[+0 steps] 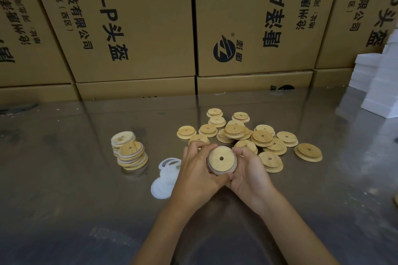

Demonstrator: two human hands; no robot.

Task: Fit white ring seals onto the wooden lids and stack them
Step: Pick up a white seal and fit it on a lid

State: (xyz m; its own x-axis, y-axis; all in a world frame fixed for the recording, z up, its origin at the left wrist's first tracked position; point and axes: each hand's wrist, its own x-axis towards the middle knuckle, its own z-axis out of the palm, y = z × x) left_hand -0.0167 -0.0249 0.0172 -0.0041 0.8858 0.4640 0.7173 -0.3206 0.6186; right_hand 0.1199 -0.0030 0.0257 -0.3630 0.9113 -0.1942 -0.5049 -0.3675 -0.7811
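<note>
while both hands meet over the middle of the worktop, they've got one wooden lid [221, 159] pinched between them, flat face with its little centre hole turned up toward the camera. left hand [197, 170] curls round the lid's left rim, fingers over the top edge and thumb down low. right hand [249, 171] grips the right rim the same way, fingertips at the upper right. a white ring seal [215, 171] shows as a pale band round the lid's edge, mostly along the lower left; can't tell if it's fully seated.

just left of the left hand, a small heap of loose ring seals [164, 180] lies on the worktop, a couple overlapping, partly hidden by the wrist. further left sit two stacks of finished lids [130, 153], side by side and touching, white bands visible between the layers. the nearer stack leans a bit.

behind and to the right of the hands there's a scattered pile of bare lids [247, 133], some lying flat alone, some overlapping. one lid [308, 152] sits apart at the right end of the bunch.

along the worktop's far edge stands a wall of cardboard cartons [140, 28] with black print. at the far right corner, white boxes [379, 84] are stacked up.
</note>
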